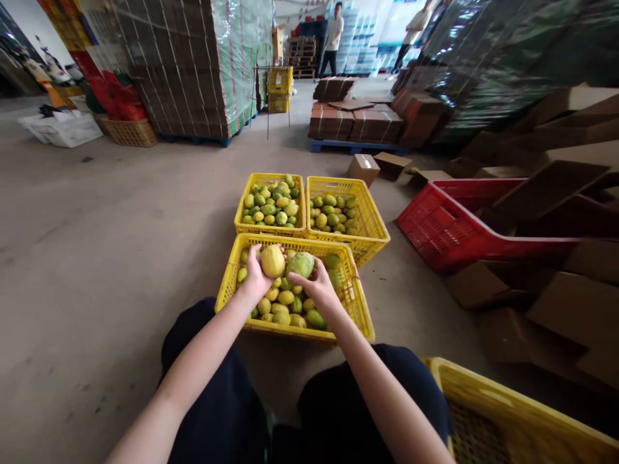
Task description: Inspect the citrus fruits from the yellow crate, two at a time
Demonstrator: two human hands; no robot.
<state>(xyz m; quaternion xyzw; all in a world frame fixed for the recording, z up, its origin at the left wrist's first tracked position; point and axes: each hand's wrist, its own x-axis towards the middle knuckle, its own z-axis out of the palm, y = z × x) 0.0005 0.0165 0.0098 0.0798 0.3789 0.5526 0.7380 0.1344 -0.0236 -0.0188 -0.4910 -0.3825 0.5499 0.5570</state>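
Note:
Above the near yellow crate point(363, 303), each of my hands has one papaya-like fruit. A smooth yellow fruit point(273, 261) rests in my left hand point(255, 273), the thumb along its left side and the fingertips partly hidden behind it. Beside it, my right hand point(319, 287) grips a larger, lumpy green fruit point(300, 265), with the thumb at its lower front. Below them, the crate holds many yellow and green oval fruits point(285, 298) in a loose layer.
Behind stand two yellow crates of similar fruit, one left point(236, 216) and one right point(374, 219). On the right are a red crate point(425, 229) and cardboard boxes point(570, 303). Another yellow crate point(512, 406) sits beside my right knee. Two people stand far back near wrapped pallets.

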